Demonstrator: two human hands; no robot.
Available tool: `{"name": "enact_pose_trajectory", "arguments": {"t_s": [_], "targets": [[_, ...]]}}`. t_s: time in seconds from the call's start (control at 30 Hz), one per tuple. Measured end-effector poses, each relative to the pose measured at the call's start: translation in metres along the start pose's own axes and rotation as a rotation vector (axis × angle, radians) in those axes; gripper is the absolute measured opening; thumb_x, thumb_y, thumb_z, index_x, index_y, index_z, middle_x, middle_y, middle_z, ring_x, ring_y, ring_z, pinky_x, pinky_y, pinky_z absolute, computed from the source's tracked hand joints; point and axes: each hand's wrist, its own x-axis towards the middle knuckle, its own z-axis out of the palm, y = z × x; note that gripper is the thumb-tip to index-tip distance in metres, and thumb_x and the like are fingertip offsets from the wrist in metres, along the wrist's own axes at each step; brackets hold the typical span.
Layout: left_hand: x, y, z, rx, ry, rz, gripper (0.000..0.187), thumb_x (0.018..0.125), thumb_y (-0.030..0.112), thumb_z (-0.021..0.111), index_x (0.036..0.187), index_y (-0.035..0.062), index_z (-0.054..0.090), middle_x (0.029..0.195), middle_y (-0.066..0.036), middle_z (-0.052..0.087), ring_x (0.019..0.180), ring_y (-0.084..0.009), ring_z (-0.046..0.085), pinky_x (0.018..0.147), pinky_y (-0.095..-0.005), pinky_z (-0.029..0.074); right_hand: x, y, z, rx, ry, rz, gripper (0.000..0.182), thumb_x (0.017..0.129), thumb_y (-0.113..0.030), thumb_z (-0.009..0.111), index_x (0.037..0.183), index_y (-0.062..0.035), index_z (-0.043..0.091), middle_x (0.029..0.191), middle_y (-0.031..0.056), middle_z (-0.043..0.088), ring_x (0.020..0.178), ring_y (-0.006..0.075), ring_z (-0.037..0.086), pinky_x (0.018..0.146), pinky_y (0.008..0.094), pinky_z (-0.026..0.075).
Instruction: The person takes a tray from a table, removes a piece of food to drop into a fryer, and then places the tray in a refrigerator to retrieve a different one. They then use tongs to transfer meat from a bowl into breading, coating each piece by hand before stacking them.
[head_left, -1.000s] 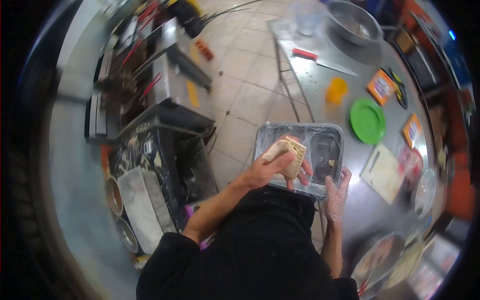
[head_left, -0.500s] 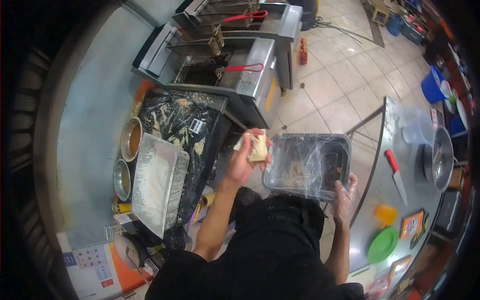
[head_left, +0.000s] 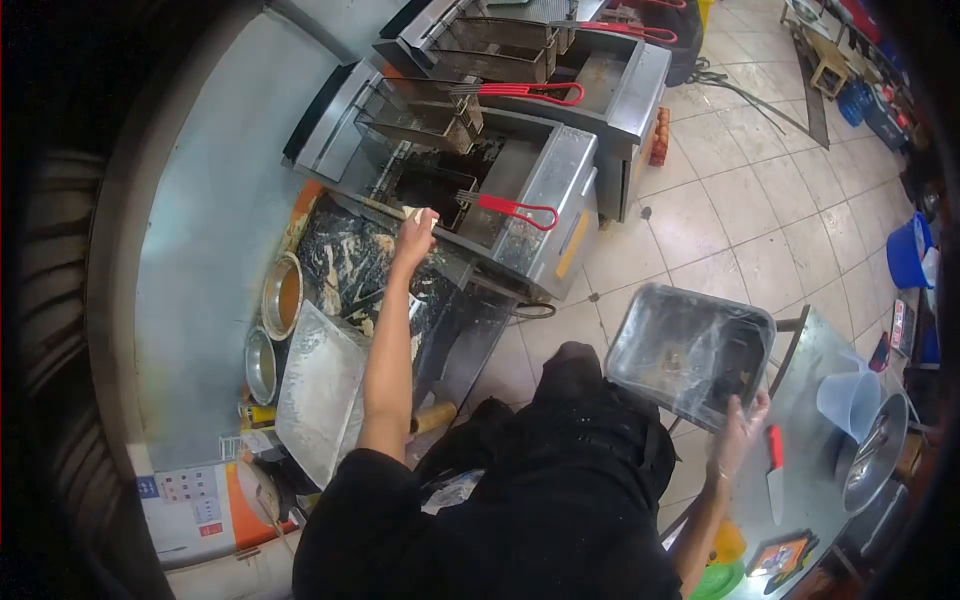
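Observation:
My left hand point(head_left: 414, 245) is closed around a folded cream cloth point(head_left: 412, 213), most of it hidden by my fingers. That hand is at the side edge of the nearer fryer point(head_left: 562, 150), above the black plastic-covered table point(head_left: 465, 335). In my right hand point(head_left: 738, 432), which looks covered by a clear plastic glove, is the near right corner of a dark rectangular tub point(head_left: 627, 375). The tub is tilted and holds clear plastic film with some brownish bits. A fryer basket with a red handle point(head_left: 520, 208) lies just right of my left hand.
Left of me are a floury metal pan point(head_left: 318, 385) and two round pots point(head_left: 283, 295). On the steel table point(head_left: 800, 400) at right are a red-handled knife point(head_left: 775, 470), a clear jug point(head_left: 848, 402) and a large metal bowl point(head_left: 875, 455). A second fryer point(head_left: 640, 90) stands behind.
My left hand has reached forward and left with the cloth, from beside the tub to the fryer's edge. The tub has moved right in my right hand, and the view has shifted.

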Motion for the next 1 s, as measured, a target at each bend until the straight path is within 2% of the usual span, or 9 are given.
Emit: {"name": "enact_pose_trajectory", "arguments": {"t_s": [0.2,0.27,0.4,0.47,0.53,0.57,0.67,0.73,1.0], "targets": [[0.114,-0.050,0.004,0.618,-0.094,0.068,0.041,0.101,0.045,0.045,0.114,0.0108,0.064,0.116,-0.027,0.063,0.109,-0.0464,0.059,0.094,-0.0546,0.047,0.006,-0.013,0.025,-0.122,0.167,-0.107,0.064,0.096,-0.025,0.067,0.145,0.0007,0.034,0.151,0.0168,0.036,0.138,0.0243,0.034,0.116,0.0369,0.022],[0.137,-0.042,-0.004,0.646,-0.216,-0.071,0.060,0.096,0.059,0.050,0.137,0.0166,0.054,0.137,-0.031,0.052,0.125,-0.0507,0.050,0.102,-0.0548,0.043,0.002,-0.014,0.040,-0.178,0.216,-0.116,0.064,0.096,-0.025,0.067,0.145,0.0005,0.034,0.150,0.0167,0.037,0.138,0.0244,0.034,0.116,0.0377,0.022],[0.108,0.013,-0.066,0.740,-0.027,-0.281,0.119,0.072,0.087,0.057,0.161,0.0315,0.001,0.161,-0.034,0.001,0.141,-0.0657,0.015,0.113,-0.0603,0.030,-0.032,-0.044,0.093,-0.322,0.413,-0.027,0.067,0.098,-0.026,0.062,0.149,0.0009,0.030,0.149,0.0175,0.037,0.137,0.0242,0.036,0.116,0.0379,0.023],[0.037,0.056,-0.100,0.620,0.098,-0.222,0.115,0.077,0.082,0.059,0.161,0.0226,0.008,0.160,-0.032,0.019,0.141,-0.0579,0.028,0.115,-0.0529,0.032,-0.057,-0.035,0.104,-0.123,0.438,0.164,0.068,0.098,-0.027,0.060,0.151,0.0003,0.027,0.153,0.0184,0.034,0.134,0.0254,0.039,0.114,0.0383,0.027],[-0.030,0.065,-0.130,0.444,-0.206,-0.227,0.096,0.086,0.071,0.058,0.156,0.0102,0.032,0.147,-0.028,0.047,0.136,-0.0442,0.046,0.112,-0.0440,0.038,-0.075,-0.003,0.099,-0.096,0.478,0.147,0.068,0.098,-0.028,0.061,0.151,-0.0012,0.028,0.150,0.0174,0.037,0.128,0.0258,0.044,0.108,0.0366,0.034],[-0.064,0.064,-0.130,0.487,-0.360,-0.028,0.066,0.097,0.051,0.058,0.139,0.0009,0.055,0.082,-0.012,0.075,0.080,-0.0164,0.072,0.075,-0.0313,0.054,-0.085,0.008,0.099,-0.187,0.523,0.183,0.068,0.098,-0.028,0.061,0.151,-0.0016,0.029,0.148,0.0169,0.038,0.126,0.0256,0.045,0.106,0.0366,0.036],[-0.144,0.110,-0.080,0.278,-1.059,-0.191,0.048,0.099,0.046,0.055,0.108,0.0008,0.069,0.087,-0.013,0.074,0.083,-0.0246,0.072,0.076,-0.0376,0.053,-0.127,0.015,0.115,-0.236,0.625,0.094,0.065,0.096,-0.029,0.062,0.148,0.0001,0.036,0.135,0.0157,0.049,0.119,0.0233,0.049,0.104,0.0366,0.037],[-0.189,0.131,-0.032,0.508,-1.101,0.324,0.043,0.099,0.043,0.055,0.102,0.0029,0.069,0.086,-0.016,0.072,0.084,-0.0351,0.070,0.077,-0.0437,0.052,-0.153,0.026,0.116,-0.030,0.609,0.051,0.066,0.097,-0.028,0.062,0.149,0.0015,0.035,0.138,0.0161,0.046,0.124,0.0241,0.047,0.107,0.0370,0.035],[-0.355,0.189,0.100,0.358,-1.373,1.028,0.037,0.098,0.040,0.056,0.098,0.0042,0.064,0.086,-0.019,0.069,0.086,-0.0405,0.065,0.074,-0.0489,0.049,-0.342,0.113,0.036,-0.013,1.028,-0.011,0.065,0.094,-0.021,0.069,0.148,0.0019,0.039,0.143,0.0154,0.048,0.125,0.0241,0.050,0.106,0.0357,0.039]]}}
